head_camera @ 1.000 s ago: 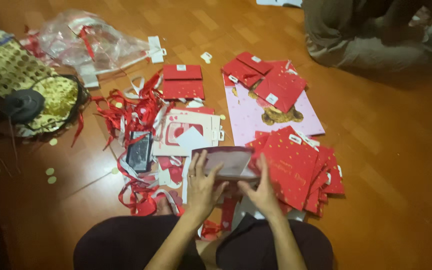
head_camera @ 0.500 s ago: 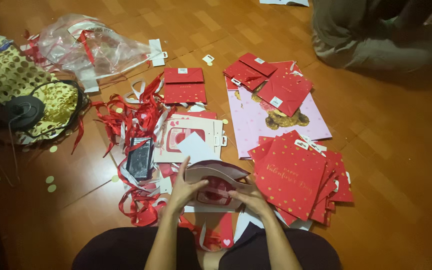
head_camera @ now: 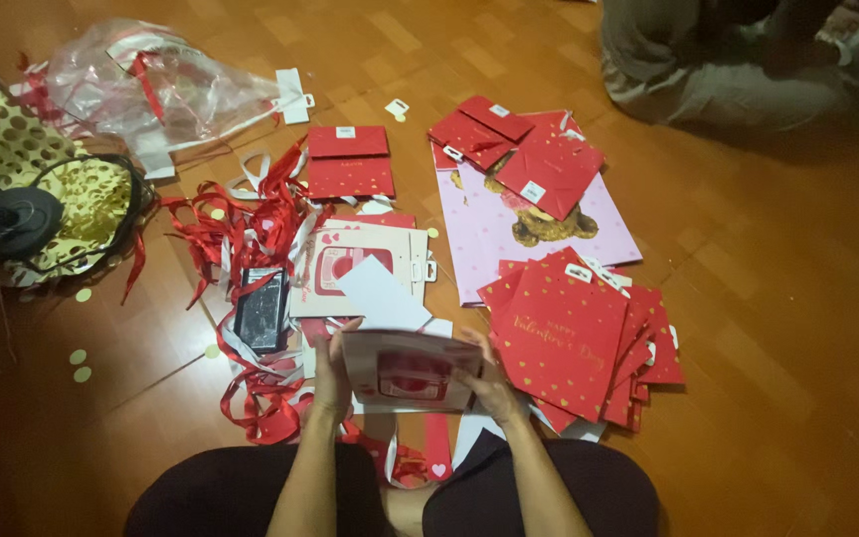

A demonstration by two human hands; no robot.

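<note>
**Head view: white gift bag held in both hands over the floor**

Head view, looking down. A flat white paper gift bag [head_camera: 410, 370] w/ a red design on its face is held just above the lap, between the knees. It is gripped at its left edge by the left hand [head_camera: 331, 373] and at its right edge by the right hand [head_camera: 490, 383]; both hands are closed on it, fingers curled over the bag's edges, thumbs not clearly seen.

On the wooden floor [head_camera: 797, 298], just right of the bag, a fanned stack of red gift bags [head_camera: 574, 338] w/ gold dots is laid. Beyond it, a pink bag w/ a bear picture [head_camera: 539, 229] is partly covered by more small red bags [head_camera: 519, 149]. One red bag [head_camera: 350, 161] is set apart, top centre. Another white bag w/ red print [head_camera: 355, 268] lies just beyond the hands. A dark phone-like item [head_camera: 262, 310] is seen among tangled red ribbons [head_camera: 241, 229] at left. Far left: gold dotted wrapping [head_camera: 12, 169] and a crumpled clear plastic bag [head_camera: 166, 85]. Another person's legs [head_camera: 738, 60] are seen top right, well apart.
</note>
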